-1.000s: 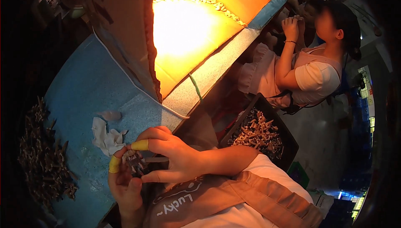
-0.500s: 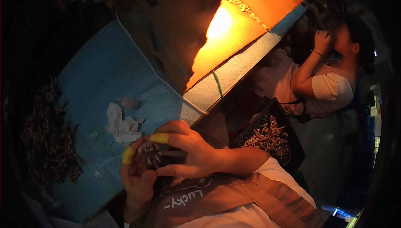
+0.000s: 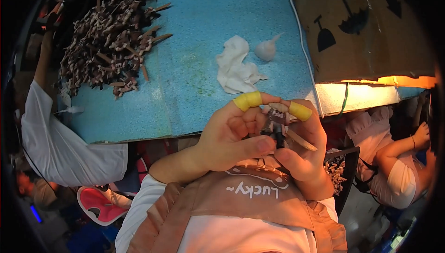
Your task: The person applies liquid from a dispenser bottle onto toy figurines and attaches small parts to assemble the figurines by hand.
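A small figurine (image 3: 279, 118) with a pale top, a dark body and black legs is held in front of my apron, between both hands. My left hand (image 3: 227, 137) is closed on its left side, the thumb near the legs. My right hand (image 3: 303, 146) grips it from the other side, and a flat tan blade-like piece (image 3: 301, 140) sticks out near that thumb. Yellow tape wraps one finger on each hand. Just beyond them on the blue tabletop (image 3: 194, 26) lie a crumpled white cloth or tissue (image 3: 234, 65) and a small white dropper bottle (image 3: 266, 50).
A heap of similar figurines (image 3: 111, 44) covers the table's far left. At right stands a cardboard box (image 3: 357, 30), orange light at its lower edge, with a white cable (image 3: 303, 44) alongside. A dark crate (image 3: 348, 174) holds more pieces. Co-workers (image 3: 398, 169) (image 3: 74, 142) sit on both sides.
The view has swung round and brightened, so the heap and the left co-worker show more fully. Both hands still hold the figurine, which now shows more clearly with its tan piece.
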{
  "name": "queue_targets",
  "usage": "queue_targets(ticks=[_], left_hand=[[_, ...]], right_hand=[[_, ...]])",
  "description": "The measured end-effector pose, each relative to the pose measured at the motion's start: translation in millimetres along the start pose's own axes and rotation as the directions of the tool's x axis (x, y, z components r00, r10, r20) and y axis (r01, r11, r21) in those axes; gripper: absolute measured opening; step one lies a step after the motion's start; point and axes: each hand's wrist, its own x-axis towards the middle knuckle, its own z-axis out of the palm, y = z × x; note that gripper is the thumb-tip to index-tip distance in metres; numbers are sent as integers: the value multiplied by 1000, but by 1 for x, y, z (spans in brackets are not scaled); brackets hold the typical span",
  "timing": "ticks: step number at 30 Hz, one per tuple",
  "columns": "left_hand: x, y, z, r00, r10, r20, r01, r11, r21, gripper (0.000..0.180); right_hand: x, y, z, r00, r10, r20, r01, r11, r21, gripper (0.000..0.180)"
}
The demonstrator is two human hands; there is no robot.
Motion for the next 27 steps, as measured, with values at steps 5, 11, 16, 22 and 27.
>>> queue_targets(ticks=[5, 11, 16, 22, 27], left_hand=[[-16, 2, 2, 997, 74, 36, -74, 997, -6, 59], [-2, -7, -2, 996, 78, 45, -81, 993, 81, 51], [-8, -7, 3, 986, 163, 16, -162, 958, 236, 46], [0, -10, 3, 978, 203, 55, -211, 949, 235, 43], [1, -9, 6, 967, 244, 77, -256, 930, 263, 43]], right_hand=[[1, -2, 10, 996, -87, 36, 89, 994, -62, 60], [-3, -11, 18, 995, 92, -47, -83, 983, 161, 67], [-1, -7, 19, 998, 58, 2, -58, 996, 73, 67], [1, -9, 18, 997, 52, -51, -51, 998, 36, 62], [-1, -11, 21, 996, -22, -86, 11, 993, -119, 61]])
